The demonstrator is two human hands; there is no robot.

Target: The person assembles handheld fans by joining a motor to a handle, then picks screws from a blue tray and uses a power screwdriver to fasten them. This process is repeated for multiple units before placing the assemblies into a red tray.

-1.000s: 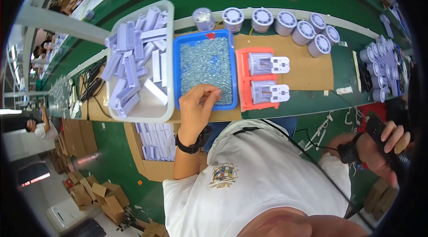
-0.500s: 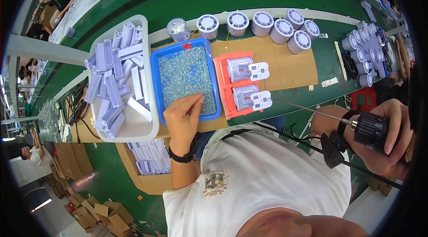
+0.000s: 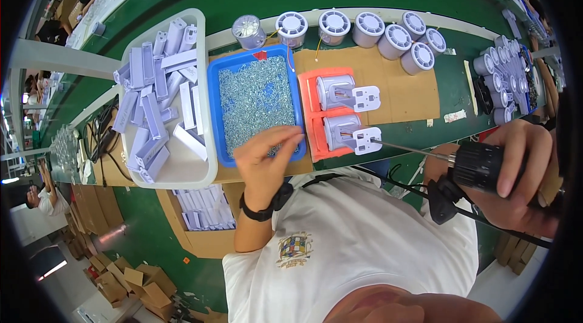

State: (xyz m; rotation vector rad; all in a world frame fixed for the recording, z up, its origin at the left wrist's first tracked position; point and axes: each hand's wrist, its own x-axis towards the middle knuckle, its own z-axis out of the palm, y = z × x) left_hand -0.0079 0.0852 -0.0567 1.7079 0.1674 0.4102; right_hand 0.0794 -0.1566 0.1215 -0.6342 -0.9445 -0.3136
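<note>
My left hand (image 3: 267,156) is over the near right corner of a blue tray (image 3: 214,104) full of small silvery screws (image 3: 252,101). Its thumb and forefinger are pinched together; whatever is between them is too small to make out. My right hand (image 3: 522,168) grips a black electric screwdriver (image 3: 477,165), its long bit pointing left. The bit's tip meets the white end plate of the nearer lilac housing (image 3: 341,131); whether it sits in a hole I cannot tell. A second lilac housing (image 3: 334,91) lies just beyond, both cradled in an orange holder (image 3: 311,122).
Left of the screws stands a white bin (image 3: 211,165) of lilac casings. Several round vented housings (image 3: 367,28) line the back of the bench, more (image 3: 504,80) at the far right. Cardboard (image 3: 407,95) lies under the holder. A carton (image 3: 194,241) of casings sits below the bench edge.
My left hand has moved right from the screws toward the tray's edge, still pinched. The screwdriver has come left, bringing its tip onto the nearer housing's end plate. The whole view has shifted slightly.
</note>
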